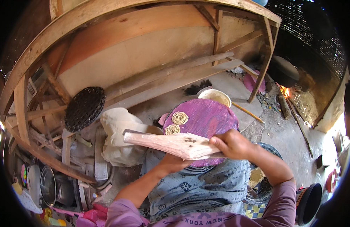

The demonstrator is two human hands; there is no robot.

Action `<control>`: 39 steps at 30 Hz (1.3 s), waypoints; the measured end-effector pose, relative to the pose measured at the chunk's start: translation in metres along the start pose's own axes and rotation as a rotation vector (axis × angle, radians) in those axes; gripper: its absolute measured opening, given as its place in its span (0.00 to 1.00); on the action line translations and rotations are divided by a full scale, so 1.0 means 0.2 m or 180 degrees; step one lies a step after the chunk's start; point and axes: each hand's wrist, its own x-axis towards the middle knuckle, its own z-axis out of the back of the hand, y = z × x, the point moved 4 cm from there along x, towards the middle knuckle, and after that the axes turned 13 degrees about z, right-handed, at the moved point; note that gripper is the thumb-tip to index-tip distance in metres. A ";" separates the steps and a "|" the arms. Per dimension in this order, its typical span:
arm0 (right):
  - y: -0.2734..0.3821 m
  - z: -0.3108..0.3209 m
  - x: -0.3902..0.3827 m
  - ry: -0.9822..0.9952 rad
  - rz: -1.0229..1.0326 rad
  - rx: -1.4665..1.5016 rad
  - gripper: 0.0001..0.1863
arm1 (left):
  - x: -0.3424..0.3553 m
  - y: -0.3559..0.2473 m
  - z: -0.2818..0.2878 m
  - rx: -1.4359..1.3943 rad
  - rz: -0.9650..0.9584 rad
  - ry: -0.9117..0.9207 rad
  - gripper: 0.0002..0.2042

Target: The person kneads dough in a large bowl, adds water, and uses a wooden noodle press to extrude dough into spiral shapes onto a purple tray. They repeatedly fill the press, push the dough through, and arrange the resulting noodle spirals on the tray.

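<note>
A pale wooden press (171, 145), long and broad in its middle, is held slantwise above a round purple board (209, 117). My right hand (233, 145) is closed around its right end, thumb on top. Under its middle my left hand (175, 162) holds it from below, the fingers hidden by the wood. Two pale dough coils lie at the board's left side: an upper coil (179, 118) and a lower coil (172, 129), the lower one close to the press. The board rests in front of my lap, over the patterned blue-grey cloth (194, 193).
A white bowl (216, 96) and a yellow stick (249, 113) sit behind the board. Left of it is a cloth-like beige bag (122, 132). A dark basin (260, 178) with dough stands at right. Farther off, a fire (285, 91) burns under a black pot (283, 72).
</note>
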 end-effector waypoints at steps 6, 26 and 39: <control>-0.26 0.05 0.01 -0.0276 -0.0245 0.0660 0.31 | 0.05 -0.26 -0.24 -0.3503 0.1227 0.3410 0.09; -0.47 0.69 -1.65 -0.5813 -0.0820 0.1579 0.08 | 0.68 -0.53 -0.74 0.0424 -0.0250 0.1627 0.11; -0.97 -0.48 -1.81 -0.4743 -0.3080 0.1650 0.38 | 0.86 -0.65 -1.27 -0.2519 -0.0348 0.0030 0.17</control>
